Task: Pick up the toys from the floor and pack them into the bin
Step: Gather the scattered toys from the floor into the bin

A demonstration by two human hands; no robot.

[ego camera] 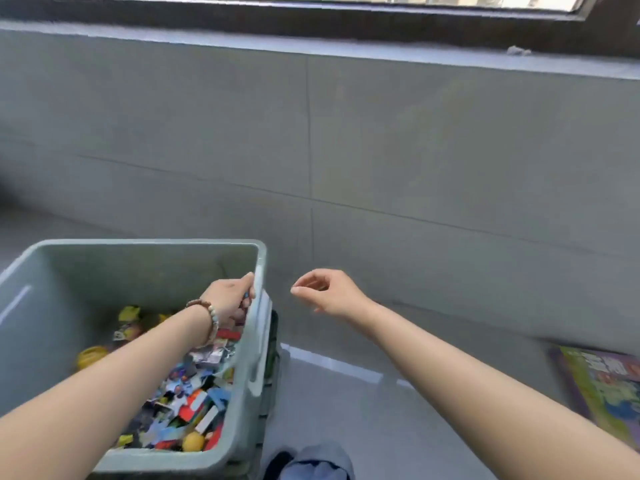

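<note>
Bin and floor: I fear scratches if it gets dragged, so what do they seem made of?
The bin looks like moulded plastic, matte grey-green: rounded rim, moulded handle slot. The floor looks like glossy tile: it reflects light.

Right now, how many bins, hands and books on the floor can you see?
bin: 1
hands: 2 (left hand, right hand)
book on the floor: 1
Total: 4
The toys in the bin are too jumbled to count.
</note>
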